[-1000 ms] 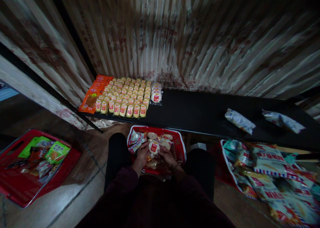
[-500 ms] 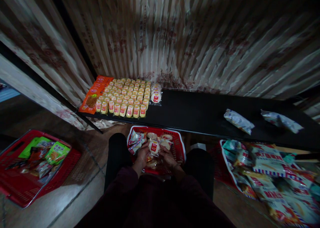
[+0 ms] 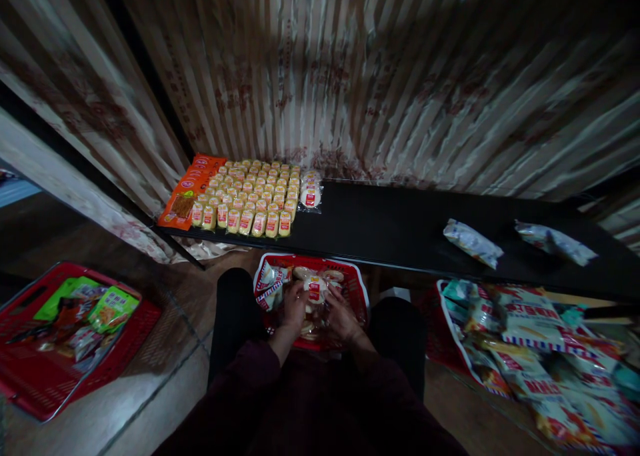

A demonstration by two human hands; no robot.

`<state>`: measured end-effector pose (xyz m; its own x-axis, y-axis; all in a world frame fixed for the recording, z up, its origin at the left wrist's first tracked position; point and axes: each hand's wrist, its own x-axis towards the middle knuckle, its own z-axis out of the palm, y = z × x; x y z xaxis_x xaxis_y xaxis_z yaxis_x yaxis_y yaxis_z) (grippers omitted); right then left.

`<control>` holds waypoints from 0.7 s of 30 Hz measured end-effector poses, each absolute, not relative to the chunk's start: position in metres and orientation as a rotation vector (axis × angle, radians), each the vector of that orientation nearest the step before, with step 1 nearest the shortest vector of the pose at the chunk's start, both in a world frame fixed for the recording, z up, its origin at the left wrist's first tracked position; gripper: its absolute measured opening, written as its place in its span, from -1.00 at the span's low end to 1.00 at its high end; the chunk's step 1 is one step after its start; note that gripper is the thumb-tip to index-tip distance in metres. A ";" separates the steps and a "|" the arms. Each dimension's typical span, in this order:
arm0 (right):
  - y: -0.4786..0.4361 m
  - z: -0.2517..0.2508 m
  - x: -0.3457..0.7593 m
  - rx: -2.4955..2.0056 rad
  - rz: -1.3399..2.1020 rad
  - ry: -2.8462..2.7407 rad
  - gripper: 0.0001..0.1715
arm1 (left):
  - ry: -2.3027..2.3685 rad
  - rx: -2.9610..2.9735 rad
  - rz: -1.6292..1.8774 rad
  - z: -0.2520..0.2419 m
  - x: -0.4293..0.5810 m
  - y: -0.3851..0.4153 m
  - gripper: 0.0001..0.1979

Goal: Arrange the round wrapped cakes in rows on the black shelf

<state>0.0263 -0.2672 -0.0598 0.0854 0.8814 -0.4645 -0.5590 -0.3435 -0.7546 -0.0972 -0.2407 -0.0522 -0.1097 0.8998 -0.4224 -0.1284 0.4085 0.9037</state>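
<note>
from where i stand, the person sits with knees apart, a red basket [image 3: 356, 279] set between them, and both hands are busy over it. the left hand [image 3: 295, 304] and the right hand [image 3: 345, 315] hold a round, clear-wrapped packet [image 3: 315, 289] between them, the fingers closed on its 2 sides, its red label facing up. the packet is above the basket's contents, between the person and the black shelf [image 3: 380, 219]. around it in the basket lie more pale round packets, partly hidden by the hands, and at the left side a few striped wrappers [image 3: 273, 289]. on the shelf, small yellow packets [image 3: 247, 193] stand in tight rows, with a flat orange bag [image 3: 197, 179] just beside them on the left and a short line of round white packets [image 3: 311, 197] on the right. well apart, toward the right end, 2 pale bags [image 3: 473, 243] lie on their sides. a pleated curtain [image 3: 310, 83] hangs behind the shelf. on the floor to the left is another red basket [image 3: 30, 369], with green packs [image 3: 114, 308] and other small packets in it; to the right, a third holds a heap of red, white and blue bags [image 3: 535, 319]
</note>
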 end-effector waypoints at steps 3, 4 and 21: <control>-0.267 -0.049 0.026 -1.134 1.541 -0.325 -0.43 | 1.491 1.000 1.000 -0.038 -0.095 -0.240 -0.72; -0.266 -0.047 0.026 -1.122 1.540 -0.307 -0.42 | 1.501 1.041 0.982 -0.035 -0.094 -0.240 -0.69; -0.262 -0.036 0.014 -1.099 1.463 -0.656 -0.52 | 1.197 0.753 1.036 -0.019 -0.084 -0.249 -0.48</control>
